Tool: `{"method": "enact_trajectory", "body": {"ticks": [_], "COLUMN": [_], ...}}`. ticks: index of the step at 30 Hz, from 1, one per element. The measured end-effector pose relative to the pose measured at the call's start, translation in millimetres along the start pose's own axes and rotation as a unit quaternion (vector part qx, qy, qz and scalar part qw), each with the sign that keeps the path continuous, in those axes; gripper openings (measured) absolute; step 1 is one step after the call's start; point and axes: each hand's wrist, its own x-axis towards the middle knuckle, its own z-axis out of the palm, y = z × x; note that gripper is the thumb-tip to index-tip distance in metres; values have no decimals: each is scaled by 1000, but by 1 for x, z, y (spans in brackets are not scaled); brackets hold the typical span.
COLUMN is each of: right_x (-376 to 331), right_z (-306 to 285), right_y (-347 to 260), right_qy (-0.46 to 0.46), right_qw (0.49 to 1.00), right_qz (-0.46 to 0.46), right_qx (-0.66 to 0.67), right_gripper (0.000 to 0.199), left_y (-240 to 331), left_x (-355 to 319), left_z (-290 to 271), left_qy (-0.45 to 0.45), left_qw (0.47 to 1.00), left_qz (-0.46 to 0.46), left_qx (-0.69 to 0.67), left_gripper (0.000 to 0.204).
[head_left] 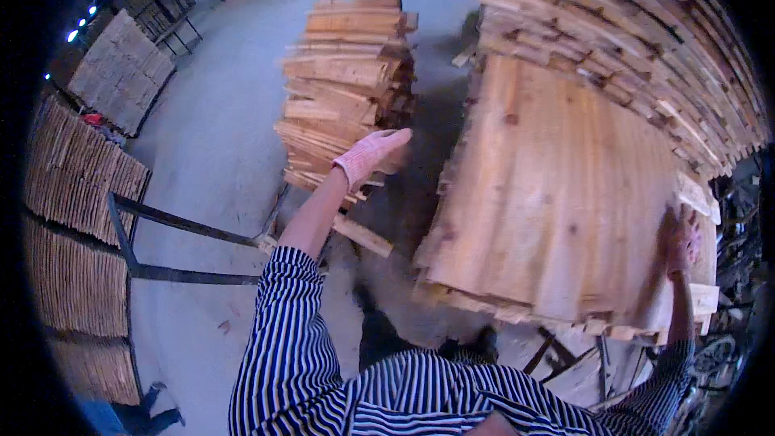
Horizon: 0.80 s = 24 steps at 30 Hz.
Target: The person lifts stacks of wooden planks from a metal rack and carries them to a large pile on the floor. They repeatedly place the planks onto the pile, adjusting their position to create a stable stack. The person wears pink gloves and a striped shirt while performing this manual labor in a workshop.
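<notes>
My left hand, in a pinkish knitted glove, is stretched out over the gap beside a stack of narrow wooden strips. Its fingers point forward and right, with nothing visible in them. To the right lies a wide layer of pale brown wooden boards on top of a pile. At its right edge, my right hand, also gloved, rests against the wood with its fingers extended. That hand is dim and somewhat blurred, so whether it presses on the boards is hard to see.
A tall pile of stacked boards rises behind the wide layer. Dark metal rails stick out at the left. Further bundles of thin sheets line the far left. A loose wooden strip lies below the strip stack.
</notes>
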Motion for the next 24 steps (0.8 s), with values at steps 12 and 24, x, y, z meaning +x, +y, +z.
{"method": "enact_trajectory", "body": {"ticks": [12, 24], "right_x": [-27, -89], "right_z": [-261, -40], "right_y": [-445, -892], "right_qy": [37, -374], "right_qw": [856, 730], "right_qz": [-490, -527], "right_qx": [158, 225], "right_gripper": [66, 63], "left_y": [-510, -702], "left_x": [-132, -16], "left_z": [-270, -148], "left_qy": [70, 65], "left_qw": [926, 957], "left_qz": [-266, -283], "left_qx": [257, 5], "left_gripper": [69, 82]}}
